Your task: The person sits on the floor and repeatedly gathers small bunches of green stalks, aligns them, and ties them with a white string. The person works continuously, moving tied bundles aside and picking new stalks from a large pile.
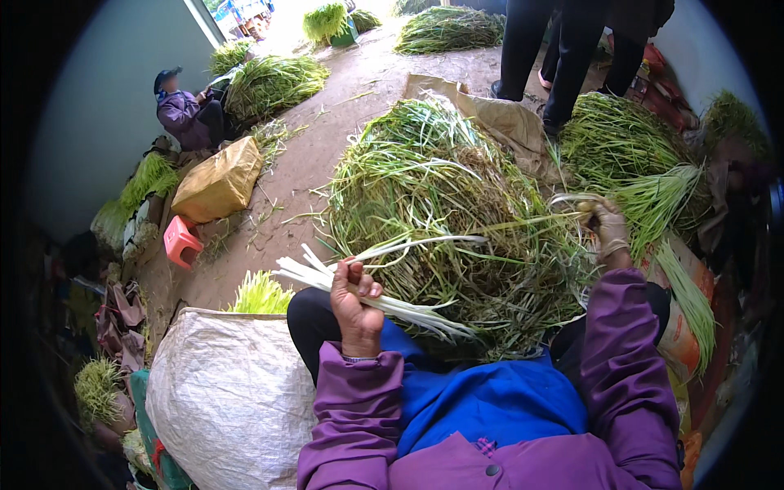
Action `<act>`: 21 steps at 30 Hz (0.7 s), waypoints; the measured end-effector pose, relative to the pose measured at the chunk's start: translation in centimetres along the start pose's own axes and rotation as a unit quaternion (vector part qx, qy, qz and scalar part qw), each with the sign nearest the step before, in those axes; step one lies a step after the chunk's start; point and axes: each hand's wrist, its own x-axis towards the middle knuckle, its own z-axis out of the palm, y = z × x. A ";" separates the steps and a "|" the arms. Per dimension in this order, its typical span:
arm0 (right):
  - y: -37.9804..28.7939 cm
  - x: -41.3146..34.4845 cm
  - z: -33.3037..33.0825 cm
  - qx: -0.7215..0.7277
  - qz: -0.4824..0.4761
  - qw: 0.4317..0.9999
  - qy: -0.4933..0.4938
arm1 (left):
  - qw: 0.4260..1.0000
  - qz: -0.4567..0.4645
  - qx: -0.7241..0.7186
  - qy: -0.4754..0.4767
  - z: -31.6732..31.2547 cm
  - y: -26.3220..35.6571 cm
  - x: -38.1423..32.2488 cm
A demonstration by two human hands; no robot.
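My bare left hand (pixel 357 306) grips a small bunch of white stalks (pixel 312 277) of a chive-like vegetable, with thumb and index finger pinching one longer stalk (pixel 422 242). Out to the right, my right hand (pixel 606 228), in a pale glove, pinches some thin yellowed leaves (pixel 539 220). Both hands are above a big heap of long greens (pixel 429 196), green on top and brown and withered toward me. A blue apron (pixel 490 398) covers my lap, close against the heap.
A white woven sack (pixel 233 392) stands left, with cut greens (pixel 263 294) behind it. Beyond are a red plastic stool (pixel 182 242), a tan sack (pixel 220 177) and a seated person (pixel 187 116). Standing legs (pixel 569 55) are at upper right, near another heap (pixel 625 141).
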 end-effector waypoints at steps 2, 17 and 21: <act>-0.4 -0.1 -0.8 -0.129 0.026 0.991 0.031 | 1.000 0.016 -0.016 0.009 0.1 0.6 0.0; -3.6 -14.5 12.7 0.194 0.161 0.918 -0.306 | 0.956 -0.143 0.224 -0.123 7.5 -8.6 -8.9; -7.1 -13.3 11.1 0.140 0.059 0.967 -0.203 | 0.936 -0.171 0.265 -0.154 7.8 -7.8 -9.6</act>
